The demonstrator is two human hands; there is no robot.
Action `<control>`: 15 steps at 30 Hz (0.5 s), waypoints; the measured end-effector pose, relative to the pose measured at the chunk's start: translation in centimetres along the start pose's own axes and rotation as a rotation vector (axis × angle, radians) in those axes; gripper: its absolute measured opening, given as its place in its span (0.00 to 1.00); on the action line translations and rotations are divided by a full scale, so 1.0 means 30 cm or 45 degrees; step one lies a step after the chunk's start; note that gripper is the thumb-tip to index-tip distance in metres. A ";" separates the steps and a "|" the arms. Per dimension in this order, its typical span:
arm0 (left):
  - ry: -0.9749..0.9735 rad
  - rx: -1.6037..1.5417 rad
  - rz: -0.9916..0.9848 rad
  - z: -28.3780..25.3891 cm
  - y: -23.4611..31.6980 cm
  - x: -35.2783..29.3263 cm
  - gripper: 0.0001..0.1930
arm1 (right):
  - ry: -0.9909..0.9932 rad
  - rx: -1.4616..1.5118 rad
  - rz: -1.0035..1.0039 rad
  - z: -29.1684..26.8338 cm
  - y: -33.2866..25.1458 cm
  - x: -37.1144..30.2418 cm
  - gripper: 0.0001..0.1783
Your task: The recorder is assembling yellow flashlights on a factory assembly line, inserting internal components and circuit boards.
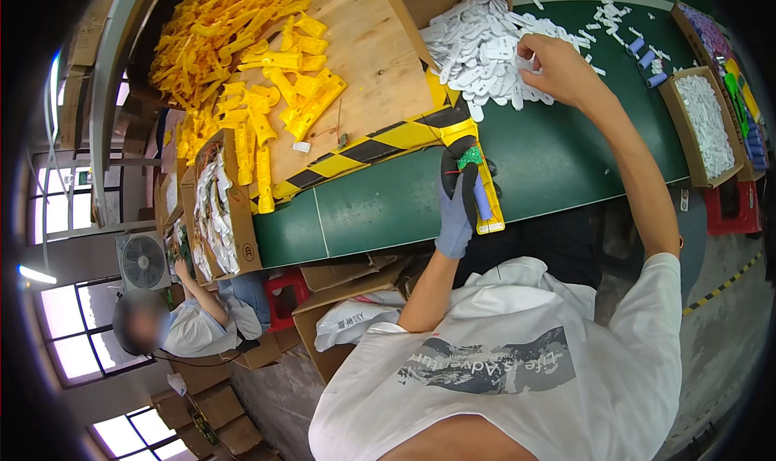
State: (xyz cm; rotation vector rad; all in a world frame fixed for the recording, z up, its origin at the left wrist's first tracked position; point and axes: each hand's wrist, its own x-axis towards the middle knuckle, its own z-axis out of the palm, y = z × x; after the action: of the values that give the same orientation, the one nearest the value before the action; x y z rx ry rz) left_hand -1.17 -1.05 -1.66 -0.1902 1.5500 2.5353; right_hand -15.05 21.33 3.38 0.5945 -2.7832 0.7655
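Observation:
My left hand point(458, 198), in a grey-and-black glove, grips a yellow plastic housing half point(495, 218) at the front edge of the table. Inside the housing lie a blue-purple cylindrical battery point(482, 201) and a small green circuit board point(469, 157). My bare right hand point(559, 69) is over the right side of a heap of flat white plastic pieces point(477, 53). Its thumb and fingers are pinched together on what looks like one white piece, partly hidden by the fingers.
Yellow housings point(234, 33) are heaped on a wooden board point(368, 65) edged in black-yellow tape. Batteries point(647, 59) and small white parts lie on the green table point(566, 150). A box of white parts point(707, 126) stands right. Another person point(202, 324) works at left beside a carton point(234, 210).

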 end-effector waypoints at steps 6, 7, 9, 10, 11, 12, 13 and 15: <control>-0.043 0.101 0.003 0.007 0.006 -0.021 0.15 | -0.136 1.343 0.279 0.045 -0.177 -0.242 0.16; -0.019 0.162 0.062 0.035 0.020 -0.017 0.12 | -0.100 1.538 0.336 0.081 -0.199 -0.278 0.17; 0.023 0.214 0.068 0.047 0.034 -0.025 0.12 | -0.087 1.786 0.423 0.142 -0.234 -0.330 0.18; 0.056 0.260 0.088 0.050 0.031 -0.032 0.11 | -0.095 1.792 0.439 0.163 -0.246 -0.344 0.18; 0.114 0.223 0.110 0.056 0.017 -0.029 0.11 | -0.081 1.756 0.473 0.180 -0.256 -0.357 0.18; 0.117 0.224 0.099 0.056 0.013 -0.026 0.11 | -0.064 1.718 0.504 0.194 -0.265 -0.363 0.18; 0.111 0.227 0.092 0.055 0.014 -0.024 0.11 | -0.006 1.721 0.546 0.205 -0.269 -0.366 0.17; 0.077 0.329 0.116 0.042 0.005 -0.025 0.11 | 0.001 1.712 0.556 0.203 -0.272 -0.379 0.18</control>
State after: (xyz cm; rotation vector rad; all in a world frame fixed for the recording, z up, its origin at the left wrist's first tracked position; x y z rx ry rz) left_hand -0.50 -0.04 -0.82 -0.1675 1.9310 2.3828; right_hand -1.80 15.44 -1.40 0.0812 -2.0023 2.6789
